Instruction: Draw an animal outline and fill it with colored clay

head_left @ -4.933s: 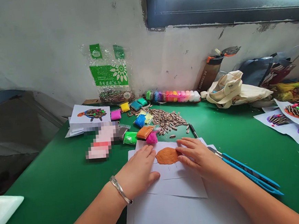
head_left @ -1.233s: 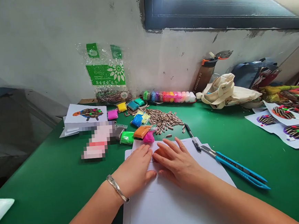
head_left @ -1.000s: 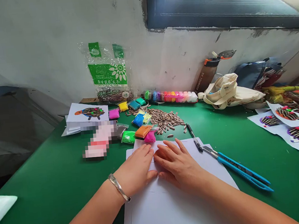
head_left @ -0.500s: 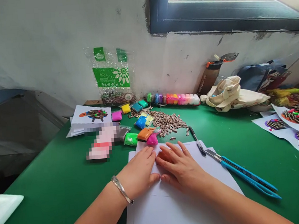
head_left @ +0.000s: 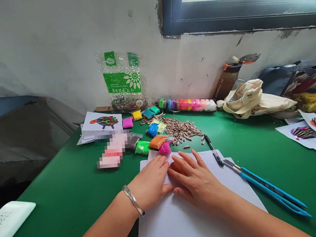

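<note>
My left hand (head_left: 151, 183), with a silver bracelet on its wrist, lies flat on the white paper sheets (head_left: 229, 186) with fingers stretched out. Right beside it, my right hand (head_left: 193, 181) lies flat with fingers spread, pressing down on the paper. The orange clay patch seen earlier is hidden under my right hand. Small clay packets, orange (head_left: 158, 141), pink (head_left: 165, 148) and green (head_left: 142, 147), sit just beyond my fingertips. A heap of striped sunflower seeds (head_left: 181, 129) lies behind them.
A black pen (head_left: 214, 154) and blue tongs (head_left: 273, 191) lie right of the paper on the green table (head_left: 70, 184). A seed bag (head_left: 124, 82), a row of clay packets (head_left: 187, 104), a bottle (head_left: 228, 78), a cloth bag (head_left: 251, 98) stand at the wall. Finished seed pictures (head_left: 310, 130) lie far right, a sample picture (head_left: 101, 122) at left.
The orange clay patch was in view between my hands 4.9 s ago; my right hand has since moved left over it and stays flat. The head view shifted slightly.
</note>
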Available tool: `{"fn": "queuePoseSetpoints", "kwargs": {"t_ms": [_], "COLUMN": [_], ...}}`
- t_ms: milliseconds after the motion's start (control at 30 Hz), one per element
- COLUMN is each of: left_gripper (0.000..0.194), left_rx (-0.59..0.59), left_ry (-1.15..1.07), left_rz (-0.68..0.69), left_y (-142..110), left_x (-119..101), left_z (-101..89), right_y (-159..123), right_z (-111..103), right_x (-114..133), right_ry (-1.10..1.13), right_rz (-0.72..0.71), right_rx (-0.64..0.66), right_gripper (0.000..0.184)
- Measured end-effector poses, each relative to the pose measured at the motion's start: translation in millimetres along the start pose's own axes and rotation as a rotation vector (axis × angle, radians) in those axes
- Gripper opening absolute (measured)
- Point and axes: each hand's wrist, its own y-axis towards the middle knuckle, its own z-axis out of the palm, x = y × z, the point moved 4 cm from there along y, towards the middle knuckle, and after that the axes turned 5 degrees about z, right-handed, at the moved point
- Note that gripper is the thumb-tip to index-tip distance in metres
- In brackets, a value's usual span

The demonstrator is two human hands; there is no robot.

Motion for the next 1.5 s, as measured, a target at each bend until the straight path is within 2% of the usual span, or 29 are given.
{"fn": "queuePoseSetpoints", "kwargs": {"t_ms": [233,833,1333,1500], "left_gripper": [0.067,0.067,0.069,0.065], "left_rx": [0.039,0.016,0.01,0.007], "left_ry": [0.049,0.002,-0.011,0.014], "left_rz": [-0.013,-0.029,-0.018,0.001], "left_y": [0.6,0.8,2.1,2.5], "left_x": [-0.3,0.3,3.9,4.5], "left_z": [0.9,1.1,4.0,3.9], "right_y": [1.5,0.5,3.6,0.1], "right_z": [-0.3,3.3,-1.3,-5.8], "right_x": [1.6,-0.8,-1.8,-0.5], "right_ry": [0.008,0.001,0.061,0.052], "right_rz": [0.017,0.01,0.043,0.013], "right_rx": [0.035,0.044,0.123,0.038], "right_gripper": [0.045,0.053,0.055,0.05]}}
